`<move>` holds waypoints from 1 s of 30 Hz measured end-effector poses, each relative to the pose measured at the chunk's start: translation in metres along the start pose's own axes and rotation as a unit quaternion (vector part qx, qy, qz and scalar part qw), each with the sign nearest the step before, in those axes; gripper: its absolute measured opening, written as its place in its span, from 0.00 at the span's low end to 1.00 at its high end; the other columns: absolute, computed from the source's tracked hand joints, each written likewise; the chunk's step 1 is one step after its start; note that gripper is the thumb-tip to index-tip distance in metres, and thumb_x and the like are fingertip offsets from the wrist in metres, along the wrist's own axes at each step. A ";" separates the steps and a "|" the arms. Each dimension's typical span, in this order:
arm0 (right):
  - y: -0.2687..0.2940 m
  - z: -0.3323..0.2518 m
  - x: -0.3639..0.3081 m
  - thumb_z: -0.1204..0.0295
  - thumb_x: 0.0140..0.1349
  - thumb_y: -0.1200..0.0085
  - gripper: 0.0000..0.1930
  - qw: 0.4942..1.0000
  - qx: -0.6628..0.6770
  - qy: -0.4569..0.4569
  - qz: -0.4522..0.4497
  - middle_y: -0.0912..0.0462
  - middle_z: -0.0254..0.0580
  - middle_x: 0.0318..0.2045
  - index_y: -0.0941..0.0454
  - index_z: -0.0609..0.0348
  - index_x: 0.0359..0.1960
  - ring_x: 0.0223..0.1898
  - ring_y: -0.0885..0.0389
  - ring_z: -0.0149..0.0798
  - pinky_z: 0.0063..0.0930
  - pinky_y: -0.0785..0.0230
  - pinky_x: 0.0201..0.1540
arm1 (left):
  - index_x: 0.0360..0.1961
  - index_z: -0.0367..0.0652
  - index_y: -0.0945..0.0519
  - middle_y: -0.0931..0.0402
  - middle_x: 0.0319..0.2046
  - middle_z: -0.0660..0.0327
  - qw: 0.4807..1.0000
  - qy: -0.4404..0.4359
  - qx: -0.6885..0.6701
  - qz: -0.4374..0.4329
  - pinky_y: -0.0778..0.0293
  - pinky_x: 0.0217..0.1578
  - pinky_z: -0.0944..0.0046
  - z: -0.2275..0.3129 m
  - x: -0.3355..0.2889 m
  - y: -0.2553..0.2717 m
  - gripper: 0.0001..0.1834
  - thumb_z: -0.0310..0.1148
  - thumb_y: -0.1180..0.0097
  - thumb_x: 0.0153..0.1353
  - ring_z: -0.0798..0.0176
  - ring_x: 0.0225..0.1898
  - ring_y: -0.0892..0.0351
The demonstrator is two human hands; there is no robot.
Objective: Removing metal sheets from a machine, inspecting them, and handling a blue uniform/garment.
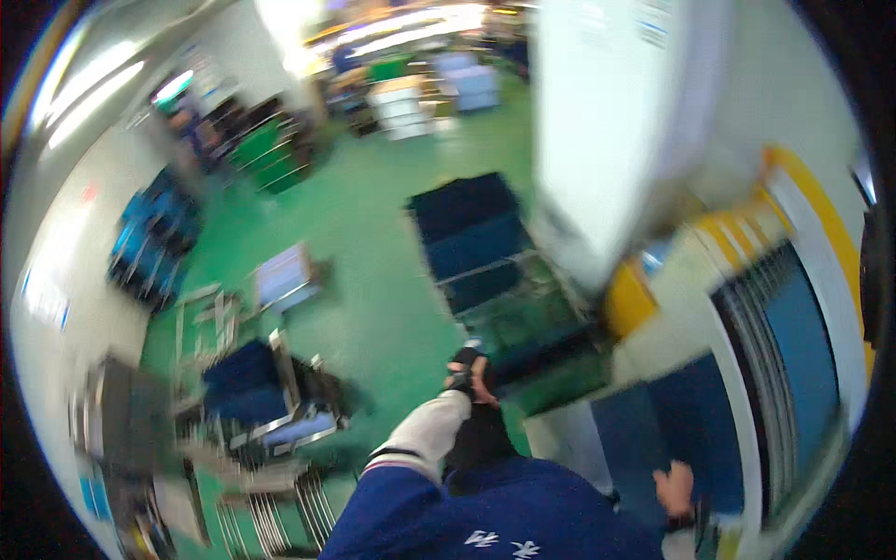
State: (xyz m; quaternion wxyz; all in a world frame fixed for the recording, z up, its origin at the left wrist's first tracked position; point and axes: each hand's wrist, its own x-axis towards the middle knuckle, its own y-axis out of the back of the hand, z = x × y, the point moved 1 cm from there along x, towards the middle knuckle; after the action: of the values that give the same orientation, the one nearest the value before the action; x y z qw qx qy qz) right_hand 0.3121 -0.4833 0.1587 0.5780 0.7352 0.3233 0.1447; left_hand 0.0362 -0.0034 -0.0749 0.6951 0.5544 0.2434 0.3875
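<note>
Cart, metal-framed; prob. heavy, stiff, rolls; hold near-end frame; L hand close by, R hand by dk-blue panel; grips blurred, can't tell

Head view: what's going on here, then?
Someone in a blue top has their left hand by the near-left corner of a cart bearing dark blue material; blur hides its exact grip. Their right hand is over a dark blue surface at lower right; contact is unclear.
</note>
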 end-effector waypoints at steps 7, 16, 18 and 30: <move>0.044 -0.021 -0.043 0.61 0.51 0.37 0.16 0.989 0.097 -0.070 0.085 0.19 0.60 0.28 0.18 0.64 0.31 0.34 0.20 0.64 0.53 0.29 0.37 | 0.75 0.39 0.59 0.34 0.63 0.44 0.899 0.019 -0.185 -0.396 0.34 0.64 0.55 0.026 0.030 0.097 0.81 0.55 0.16 0.25 0.48 0.65 0.32; 0.143 -0.023 -0.150 0.67 0.57 0.36 0.14 0.828 0.425 -0.240 0.278 0.14 0.44 0.33 0.18 0.66 0.38 0.36 0.17 0.41 0.35 0.28 0.42 | 0.76 0.54 0.64 0.40 0.67 0.39 0.902 0.023 0.089 -0.423 0.36 0.65 0.46 0.029 0.036 0.084 0.84 0.67 0.22 0.22 0.38 0.66 0.35; 0.139 -0.002 -0.177 0.71 0.58 0.38 0.13 0.785 0.472 -0.235 0.325 0.16 0.43 0.35 0.18 0.67 0.42 0.37 0.18 0.37 0.32 0.27 0.43 | 0.76 0.54 0.65 0.41 0.68 0.39 0.911 0.019 0.090 -0.402 0.36 0.65 0.45 0.038 0.033 0.090 0.84 0.67 0.22 0.22 0.38 0.67 0.36; 0.040 0.035 -0.169 0.72 0.68 0.48 0.07 0.469 0.749 -0.185 0.430 0.17 0.38 0.39 0.21 0.61 0.42 0.43 0.20 0.35 0.30 0.26 0.48 | 0.76 0.55 0.66 0.42 0.68 0.39 0.900 0.042 0.120 -0.417 0.35 0.65 0.46 0.028 0.026 0.090 0.83 0.68 0.24 0.25 0.39 0.67 0.36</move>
State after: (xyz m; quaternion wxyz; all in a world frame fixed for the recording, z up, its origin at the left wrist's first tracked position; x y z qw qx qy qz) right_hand 0.2187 -0.6235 0.2134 -0.2821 0.9435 -0.1627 -0.0617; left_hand 0.0491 0.0091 0.0219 0.7101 0.4645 0.5265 0.0526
